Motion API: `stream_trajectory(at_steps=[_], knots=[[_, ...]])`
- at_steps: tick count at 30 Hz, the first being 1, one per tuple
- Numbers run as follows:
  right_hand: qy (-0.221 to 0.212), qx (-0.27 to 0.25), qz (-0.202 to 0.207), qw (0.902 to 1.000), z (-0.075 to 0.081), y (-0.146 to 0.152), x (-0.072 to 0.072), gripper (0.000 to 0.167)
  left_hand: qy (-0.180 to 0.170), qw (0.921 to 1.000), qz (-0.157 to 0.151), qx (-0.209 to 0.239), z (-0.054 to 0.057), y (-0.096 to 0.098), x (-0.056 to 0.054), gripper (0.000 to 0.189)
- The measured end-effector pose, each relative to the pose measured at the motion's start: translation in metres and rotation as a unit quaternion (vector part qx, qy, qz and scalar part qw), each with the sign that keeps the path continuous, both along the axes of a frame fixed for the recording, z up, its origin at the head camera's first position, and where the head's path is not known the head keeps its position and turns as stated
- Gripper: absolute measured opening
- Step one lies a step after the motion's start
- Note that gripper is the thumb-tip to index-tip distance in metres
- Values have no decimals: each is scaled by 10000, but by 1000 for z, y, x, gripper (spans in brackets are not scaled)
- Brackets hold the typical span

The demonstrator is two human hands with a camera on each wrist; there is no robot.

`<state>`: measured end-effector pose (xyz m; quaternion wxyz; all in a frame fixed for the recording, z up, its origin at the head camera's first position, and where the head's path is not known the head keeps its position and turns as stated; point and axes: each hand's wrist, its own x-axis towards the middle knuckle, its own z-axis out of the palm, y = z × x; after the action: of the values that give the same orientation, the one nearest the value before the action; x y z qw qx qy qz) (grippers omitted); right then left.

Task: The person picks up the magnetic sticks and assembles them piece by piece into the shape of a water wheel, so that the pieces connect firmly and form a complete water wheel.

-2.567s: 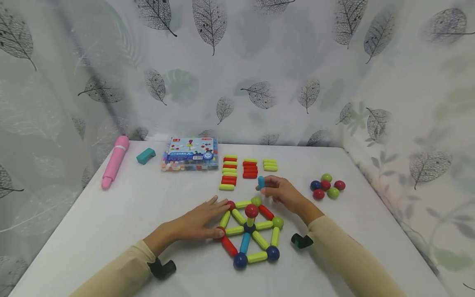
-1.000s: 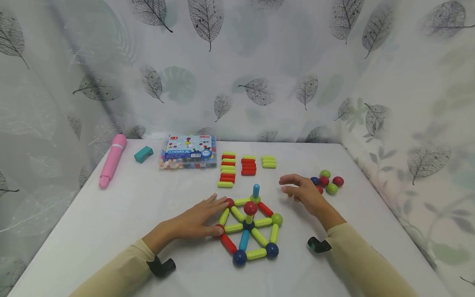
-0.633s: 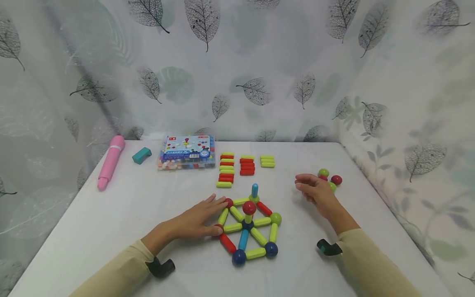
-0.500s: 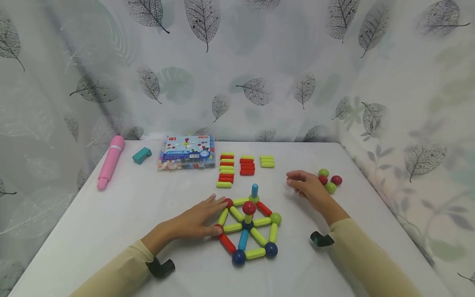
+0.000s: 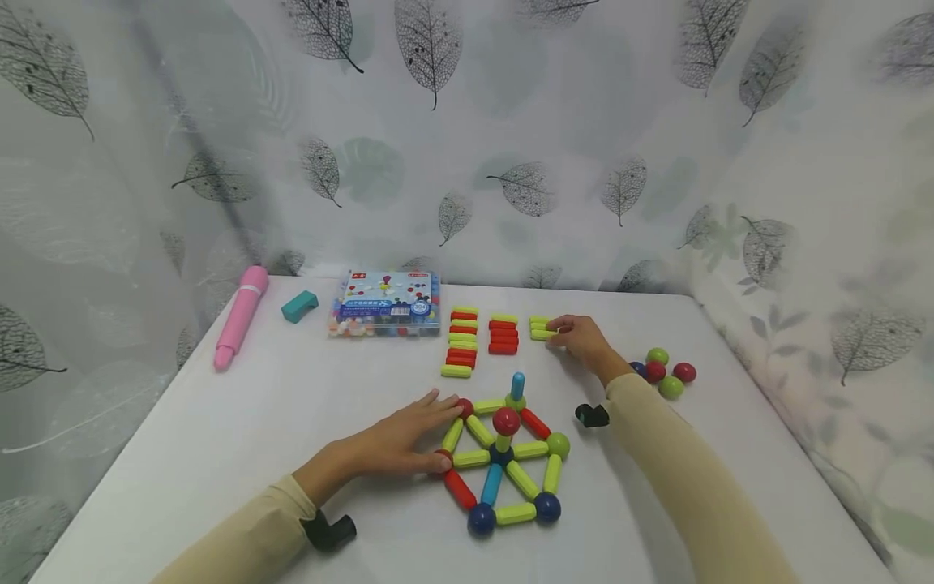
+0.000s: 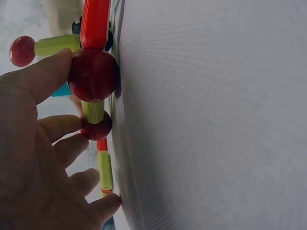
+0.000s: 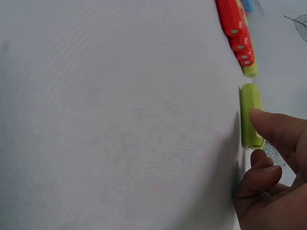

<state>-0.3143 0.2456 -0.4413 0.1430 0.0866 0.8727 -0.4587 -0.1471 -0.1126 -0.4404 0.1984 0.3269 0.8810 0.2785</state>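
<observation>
In the head view a wheel-shaped frame of magnetic rods and balls lies on the table, and a red ball (image 5: 507,421) tops an upright green rod at its hub. One blue rod (image 5: 517,386) stands on the far green ball. My left hand (image 5: 400,442) rests flat at the frame's left side, fingers spread. Its thumb touches one red ball (image 6: 93,75) and its index finger another red ball (image 6: 97,128). My right hand (image 5: 581,339) is at the far green rods; thumb and index finger pinch the nearest green rod (image 7: 250,115). The index fingertip is hidden in the right wrist view.
Red and green rods (image 5: 503,336) lie in rows at the back. A clear box (image 5: 385,304) of parts, a teal block (image 5: 300,306) and a pink stick (image 5: 241,318) are further left. Several loose balls (image 5: 670,387) lie right, partly behind my right sleeve.
My right hand set the blue rod upright on the far green ball, moved right toward the loose balls, then went back to the green rods. My left hand stayed on the frame.
</observation>
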Motion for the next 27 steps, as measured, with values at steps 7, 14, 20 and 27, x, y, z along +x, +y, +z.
stream_trajectory(at_steps=[7, 14, 20, 27], knots=[[315, 662, 245, 9970, -1, -1, 7, 31, 106, 9999, -64, -93, 4, 2, 0, 80], [272, 164, 461, 9984, 9, 4, 36, 47, 639, 9974, -126, -298, 6, 2, 6, 77], [-23, -1472, 183, 9889, 39, 1, 91, 48, 2063, 9731, -697, -751, 12, 4, 24, 60], [-717, -3078, 350, 9481, 60, -28, 142, 29, 2772, 9531, -1007, -683, 16, 8, 30, 34]])
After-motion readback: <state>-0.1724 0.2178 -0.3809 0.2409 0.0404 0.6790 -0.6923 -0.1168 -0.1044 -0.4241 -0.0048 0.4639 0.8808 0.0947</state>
